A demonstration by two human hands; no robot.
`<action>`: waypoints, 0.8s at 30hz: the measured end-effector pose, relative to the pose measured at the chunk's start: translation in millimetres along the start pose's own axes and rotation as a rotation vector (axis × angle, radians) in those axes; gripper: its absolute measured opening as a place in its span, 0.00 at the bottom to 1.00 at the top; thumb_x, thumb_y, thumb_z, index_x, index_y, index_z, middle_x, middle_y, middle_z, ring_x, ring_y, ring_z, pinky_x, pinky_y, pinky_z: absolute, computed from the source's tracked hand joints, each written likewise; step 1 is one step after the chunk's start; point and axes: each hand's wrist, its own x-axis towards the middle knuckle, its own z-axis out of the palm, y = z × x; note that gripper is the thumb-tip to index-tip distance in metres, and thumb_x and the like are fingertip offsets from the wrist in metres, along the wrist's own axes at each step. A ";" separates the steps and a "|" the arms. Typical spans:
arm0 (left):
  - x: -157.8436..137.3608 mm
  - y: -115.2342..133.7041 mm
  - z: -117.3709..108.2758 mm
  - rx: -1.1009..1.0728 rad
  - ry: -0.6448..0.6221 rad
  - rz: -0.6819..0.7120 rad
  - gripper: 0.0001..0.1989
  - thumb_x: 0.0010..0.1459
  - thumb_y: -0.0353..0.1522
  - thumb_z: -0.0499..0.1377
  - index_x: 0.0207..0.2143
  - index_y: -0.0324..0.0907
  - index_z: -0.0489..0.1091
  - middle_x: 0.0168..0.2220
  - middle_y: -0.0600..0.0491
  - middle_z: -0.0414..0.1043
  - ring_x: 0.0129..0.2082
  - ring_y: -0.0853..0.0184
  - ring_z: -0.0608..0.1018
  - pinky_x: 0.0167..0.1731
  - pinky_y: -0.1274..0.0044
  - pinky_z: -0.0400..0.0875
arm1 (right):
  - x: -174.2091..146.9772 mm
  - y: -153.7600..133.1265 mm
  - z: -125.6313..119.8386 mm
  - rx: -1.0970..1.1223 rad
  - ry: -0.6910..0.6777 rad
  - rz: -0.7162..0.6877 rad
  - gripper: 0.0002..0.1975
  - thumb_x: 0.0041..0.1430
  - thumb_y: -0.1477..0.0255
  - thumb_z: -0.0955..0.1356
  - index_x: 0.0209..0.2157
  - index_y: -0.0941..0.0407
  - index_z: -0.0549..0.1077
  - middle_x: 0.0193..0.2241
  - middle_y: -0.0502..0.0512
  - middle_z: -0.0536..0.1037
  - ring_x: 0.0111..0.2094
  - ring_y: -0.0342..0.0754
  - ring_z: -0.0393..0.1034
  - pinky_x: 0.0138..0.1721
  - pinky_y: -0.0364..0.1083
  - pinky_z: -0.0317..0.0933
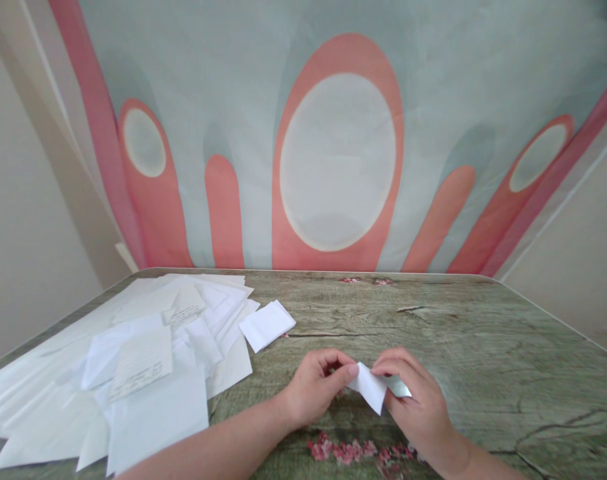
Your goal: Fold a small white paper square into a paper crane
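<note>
1. The small white paper (pixel 371 388) is held just above the table (pixel 483 347), between the person's two hands, near the front edge of the view. Its visible face slants from upper left to lower right, the long axis running that way, with one corner pointing down toward the person.
2. The left hand (pixel 313 387) is nearly closed, thumb and forefinger pinching the paper's upper left edge; its other fingers curl in behind.
3. The right hand (pixel 418 400) is loosely curled, its fingertips at the paper's upper right edge and its thumb against the lower right. A pale patch (pixel 399 385) shows in the gap between thumb and fingers; whether it belongs to the same paper cannot be told.
4. The paper's visible face is plain. On the left, two sheets in the paper pile (pixel 158 417) bear rows of dark marks, too blurred to read.
5. The pile is a loose overlap of flat white sheets, some squarish. Just right of it lies a folded white paper (pixel 267 325), rectangular and layered, tilted on the tabletop.
6. The table has a greyish-green wood-grain surface with dark crack lines and pink flowers (pixel 341 450). Behind stands a pale backdrop (pixel 248 80) with coral arch shapes and whitish ovals.
</note>
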 end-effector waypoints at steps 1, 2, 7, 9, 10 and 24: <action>0.7 -0.2 -0.1 -0.018 0.011 -0.003 0.17 0.50 0.43 0.59 0.28 0.36 0.71 0.22 0.55 0.66 0.21 0.74 0.64 0.22 0.81 0.59 | -0.2 0.0 0.3 -0.007 -0.005 -0.010 0.07 0.50 0.80 0.66 0.30 0.54 0.71 0.28 0.54 0.71 0.31 0.48 0.67 0.31 0.45 0.62; 1.4 -0.5 -0.3 -0.037 0.024 -0.005 0.17 0.50 0.44 0.59 0.28 0.36 0.70 0.22 0.55 0.66 0.22 0.73 0.64 0.22 0.81 0.60 | -0.4 -0.1 0.7 -0.013 -0.016 -0.019 0.08 0.50 0.80 0.66 0.31 0.54 0.71 0.29 0.54 0.72 0.32 0.48 0.67 0.31 0.46 0.63; 4.2 -1.1 -1.5 -0.128 0.077 0.007 0.17 0.51 0.43 0.59 0.28 0.36 0.70 0.23 0.54 0.68 0.23 0.72 0.67 0.25 0.80 0.64 | -0.4 -2.3 3.4 -0.023 -0.075 -0.032 0.12 0.50 0.79 0.66 0.37 0.53 0.72 0.32 0.55 0.73 0.34 0.49 0.68 0.34 0.47 0.64; 4.7 -0.2 -1.4 -0.151 0.096 0.011 0.17 0.50 0.43 0.59 0.28 0.36 0.70 0.23 0.54 0.68 0.23 0.72 0.67 0.26 0.80 0.64 | -0.6 -4.0 4.6 -0.024 -0.087 -0.033 0.13 0.51 0.79 0.66 0.39 0.52 0.72 0.33 0.56 0.73 0.35 0.50 0.68 0.35 0.47 0.65; 4.7 0.5 -1.2 -0.162 0.108 0.010 0.17 0.50 0.43 0.60 0.27 0.36 0.70 0.22 0.54 0.68 0.22 0.73 0.67 0.26 0.80 0.64 | -0.7 -4.9 5.1 -0.023 -0.091 -0.030 0.13 0.51 0.78 0.66 0.40 0.52 0.72 0.34 0.56 0.73 0.35 0.49 0.68 0.35 0.47 0.65; 0.1 0.0 3.4 -0.066 0.145 0.056 0.11 0.51 0.37 0.61 0.30 0.35 0.73 0.27 0.50 0.74 0.27 0.68 0.72 0.31 0.78 0.66 | -0.1 -14.1 9.0 0.155 -0.145 0.222 0.06 0.52 0.71 0.68 0.34 0.55 0.69 0.32 0.54 0.70 0.34 0.47 0.66 0.35 0.44 0.62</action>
